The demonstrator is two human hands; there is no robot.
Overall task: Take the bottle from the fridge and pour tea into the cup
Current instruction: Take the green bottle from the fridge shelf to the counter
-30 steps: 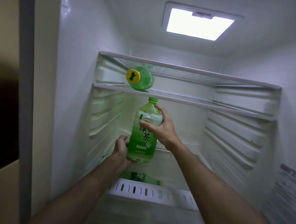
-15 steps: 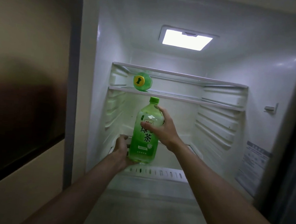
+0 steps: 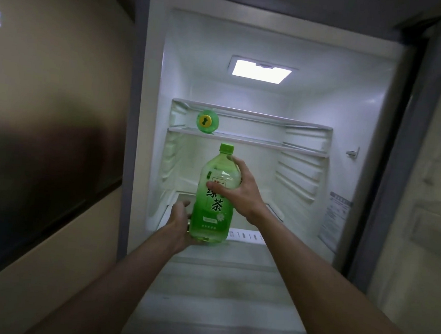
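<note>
Already lifted — my right hand [image 3: 241,193] wraps the bottle [image 3: 215,193], my left hand [image 3: 180,225] cups its base beneath; pouring not yet begun.

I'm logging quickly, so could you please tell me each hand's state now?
Left hand: holds the tea bottle near its base.
Right hand: grips the same bottle's upper part.

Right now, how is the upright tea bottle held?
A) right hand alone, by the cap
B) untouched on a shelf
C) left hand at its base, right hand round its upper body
C: the left hand holds the base of the bottle, the right hand grips higher up.
</note>
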